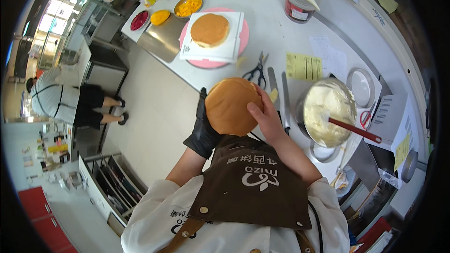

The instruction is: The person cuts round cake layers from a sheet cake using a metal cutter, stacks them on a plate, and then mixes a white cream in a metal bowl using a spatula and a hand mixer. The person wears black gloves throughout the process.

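A round sponge cake layer [232,107] is held up between my two hands, in front of the apron. My left hand [203,130], in a black glove, supports its left edge from beneath. Bare, my right hand [267,117] grips the right edge, with the thumb on the browned top. Beyond them, another round sponge layer [210,30] lies on a white square cake board [235,38] on a pink turntable [245,38]. Black-handled scissors [259,72], a spatula [273,77] and a long knife [285,98] lie right of the held cake.
At right stands a metal bowl of cream [325,102] with a red-handled spatula [355,130]. Cut mango fills a bowl [189,6] beside a whole mango [160,17] and a dish of red fruit [139,20]. A tub [299,8] stands at the back. A person [66,100] bends over a far-left counter.
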Demonstrator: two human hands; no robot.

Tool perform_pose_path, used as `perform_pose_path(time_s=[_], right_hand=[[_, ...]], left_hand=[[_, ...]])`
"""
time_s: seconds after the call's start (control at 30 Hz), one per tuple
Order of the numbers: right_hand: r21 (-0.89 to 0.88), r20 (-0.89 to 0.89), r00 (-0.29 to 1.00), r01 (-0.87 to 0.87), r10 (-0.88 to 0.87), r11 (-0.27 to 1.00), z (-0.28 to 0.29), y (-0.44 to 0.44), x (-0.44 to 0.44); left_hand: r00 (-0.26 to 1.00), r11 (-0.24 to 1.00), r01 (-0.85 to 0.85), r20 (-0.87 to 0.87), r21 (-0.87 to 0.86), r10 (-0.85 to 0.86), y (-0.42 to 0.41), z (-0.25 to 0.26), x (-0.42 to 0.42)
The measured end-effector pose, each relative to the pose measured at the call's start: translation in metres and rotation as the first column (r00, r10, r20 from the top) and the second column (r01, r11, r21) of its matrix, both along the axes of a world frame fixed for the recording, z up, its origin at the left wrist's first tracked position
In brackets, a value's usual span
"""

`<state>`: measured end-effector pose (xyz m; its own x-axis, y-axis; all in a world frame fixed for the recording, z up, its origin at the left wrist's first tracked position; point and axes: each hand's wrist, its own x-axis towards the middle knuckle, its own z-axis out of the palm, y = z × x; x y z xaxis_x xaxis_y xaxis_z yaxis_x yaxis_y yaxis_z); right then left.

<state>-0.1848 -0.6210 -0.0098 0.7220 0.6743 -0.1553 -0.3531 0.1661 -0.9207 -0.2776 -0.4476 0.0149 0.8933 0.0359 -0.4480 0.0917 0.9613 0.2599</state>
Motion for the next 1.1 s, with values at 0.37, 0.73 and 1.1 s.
perform_pose_path(time_s=[0.37,0.73,1.1], right_hand=[[-0.321,0.063,0.989,0.145,-0.132,0.936,0.032,0.356,0.101],[-0.278,0.081,0.963,0.271,-0.259,0.921,0.044,0.469,0.184],[-0.327,-0.035,0.887,0.425,-0.461,0.844,0.026,0.446,0.232]], left_hand=[[0.991,0.989,0.131,0.011,0.073,-0.132,0.413,-0.016,0.111],[0.996,0.957,0.032,0.072,0.288,-0.056,0.511,0.019,0.211],[0.976,0.896,-0.215,0.052,0.388,0.211,0.552,0.005,0.267]])
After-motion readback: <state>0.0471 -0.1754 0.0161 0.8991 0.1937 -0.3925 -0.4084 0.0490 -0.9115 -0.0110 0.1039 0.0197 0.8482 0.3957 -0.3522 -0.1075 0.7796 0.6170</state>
